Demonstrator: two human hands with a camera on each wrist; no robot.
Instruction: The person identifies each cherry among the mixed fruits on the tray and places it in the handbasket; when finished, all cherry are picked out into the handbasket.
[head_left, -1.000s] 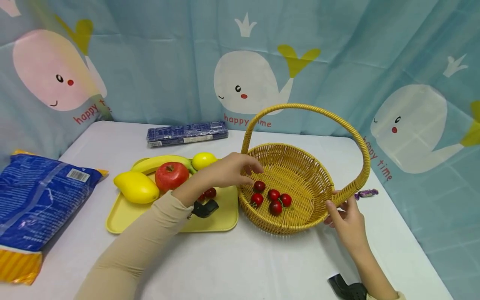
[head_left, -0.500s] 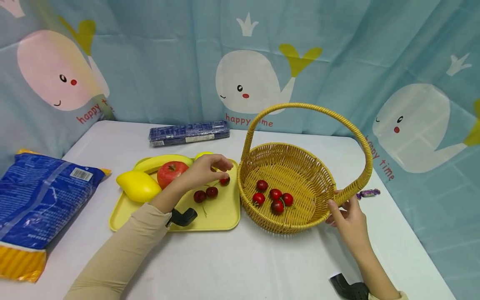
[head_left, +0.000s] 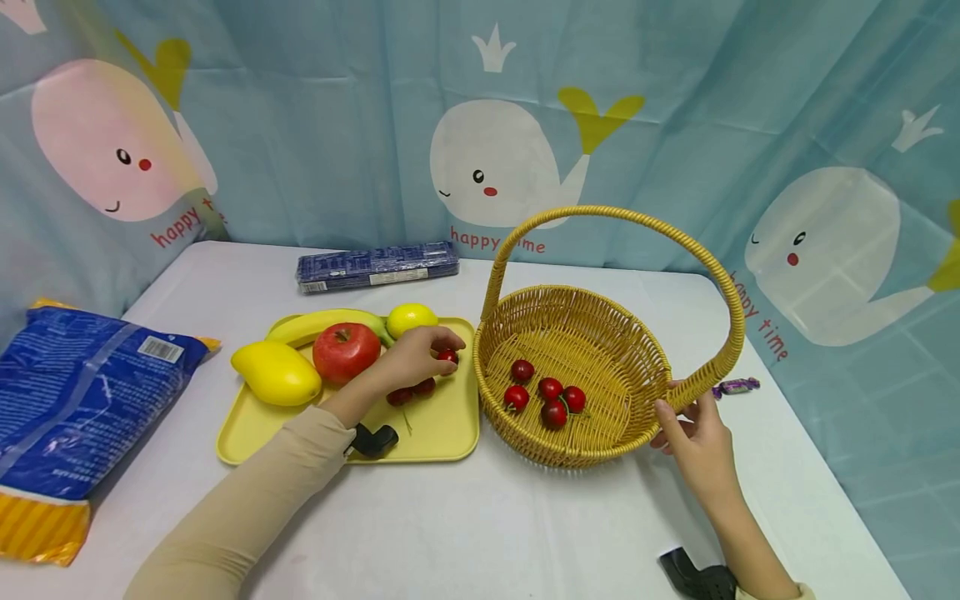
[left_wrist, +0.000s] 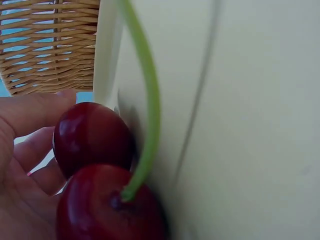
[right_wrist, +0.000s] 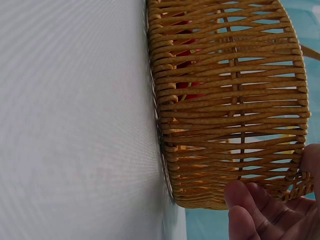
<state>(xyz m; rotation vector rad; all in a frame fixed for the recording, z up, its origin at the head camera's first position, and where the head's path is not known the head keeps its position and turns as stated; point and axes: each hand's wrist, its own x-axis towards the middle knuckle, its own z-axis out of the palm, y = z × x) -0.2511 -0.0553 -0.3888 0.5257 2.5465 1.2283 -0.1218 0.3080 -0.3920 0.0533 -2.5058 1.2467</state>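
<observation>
My left hand (head_left: 417,358) is over the right part of the yellow tray (head_left: 442,450), its thumb and fingers pinching a dark red cherry (head_left: 447,356). Two more cherries (left_wrist: 105,200) lie on the tray under the hand, one with a green stem; in the left wrist view they block part of the fingers. My right hand (head_left: 697,442) grips the rim of the woven basket (head_left: 630,342) by its handle's right foot, with fingertips (right_wrist: 237,195) against the outer wall. Inside the basket are several cherries (head_left: 553,414), gathered at the front left.
A mango (head_left: 275,373), an apple (head_left: 347,352), a banana (head_left: 322,323) and a lemon (head_left: 412,317) share the tray. Behind it lies a blue packet (head_left: 377,267). A large blue bag (head_left: 97,400) is at left, and a purple wrapped candy (head_left: 737,387) right of the basket.
My left hand has moved left from over the basket to the tray, then lowered and closed its fingers around a cherry. The right hand stays on the basket.
</observation>
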